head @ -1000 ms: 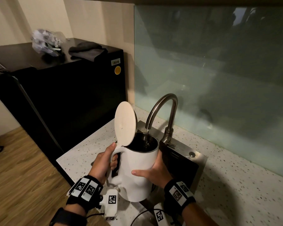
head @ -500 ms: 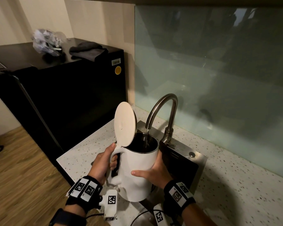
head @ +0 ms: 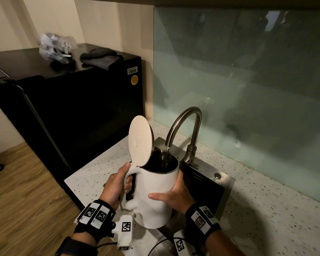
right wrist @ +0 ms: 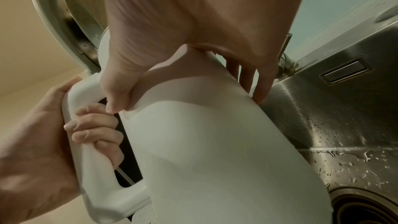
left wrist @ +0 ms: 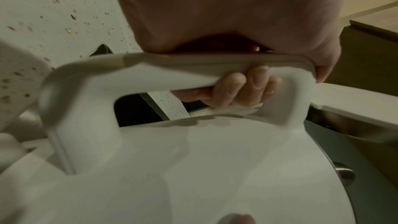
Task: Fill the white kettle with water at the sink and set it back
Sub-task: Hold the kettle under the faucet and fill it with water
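Observation:
The white kettle (head: 156, 193) hangs over the steel sink (head: 224, 182) with its round lid (head: 139, 141) flipped up. A thin stream of water falls from the curved tap (head: 183, 124) into the kettle's dark mouth. My left hand (head: 116, 185) grips the kettle's handle (left wrist: 172, 72), fingers curled through it. My right hand (head: 174, 196) cups the kettle's body from the right, thumb across the front and fingers wrapped behind. In the right wrist view the kettle (right wrist: 226, 142) fills the middle, with the left hand (right wrist: 43, 142) on the handle.
A speckled countertop (head: 266, 209) runs right along a glass backsplash (head: 248, 80). A black fridge (head: 78, 108) stands left, with a plastic bag (head: 54, 47) and grey cloth (head: 102, 58) on top. A black cable (head: 159, 244) lies on the counter below the kettle. The sink drain (right wrist: 366, 210) is wet.

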`<state>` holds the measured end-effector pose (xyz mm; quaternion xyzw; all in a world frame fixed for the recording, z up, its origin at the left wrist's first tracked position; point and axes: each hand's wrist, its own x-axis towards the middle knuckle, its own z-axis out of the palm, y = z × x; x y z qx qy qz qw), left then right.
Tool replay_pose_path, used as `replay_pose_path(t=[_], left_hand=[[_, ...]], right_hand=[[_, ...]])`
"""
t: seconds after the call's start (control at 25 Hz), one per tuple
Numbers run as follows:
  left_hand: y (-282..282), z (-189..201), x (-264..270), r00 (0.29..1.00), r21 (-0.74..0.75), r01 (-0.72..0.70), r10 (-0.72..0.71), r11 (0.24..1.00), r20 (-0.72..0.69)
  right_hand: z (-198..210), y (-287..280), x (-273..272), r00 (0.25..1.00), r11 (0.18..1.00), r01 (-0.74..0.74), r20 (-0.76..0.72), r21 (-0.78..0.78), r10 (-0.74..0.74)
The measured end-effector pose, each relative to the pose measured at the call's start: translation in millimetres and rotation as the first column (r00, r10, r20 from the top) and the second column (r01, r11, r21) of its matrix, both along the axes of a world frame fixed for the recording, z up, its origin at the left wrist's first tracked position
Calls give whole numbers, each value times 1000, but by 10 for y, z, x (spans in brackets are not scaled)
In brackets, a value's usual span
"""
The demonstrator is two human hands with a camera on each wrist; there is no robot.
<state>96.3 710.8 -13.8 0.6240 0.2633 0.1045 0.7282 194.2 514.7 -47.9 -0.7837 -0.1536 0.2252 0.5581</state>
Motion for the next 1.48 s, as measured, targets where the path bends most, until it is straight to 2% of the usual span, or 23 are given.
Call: replay_pose_path(t=[1.48], left_hand=[[-30, 47, 10, 1000, 0, 13, -13, 1000, 11]], right_hand=[[4, -7, 1, 999, 1000, 21, -24, -23, -22]])
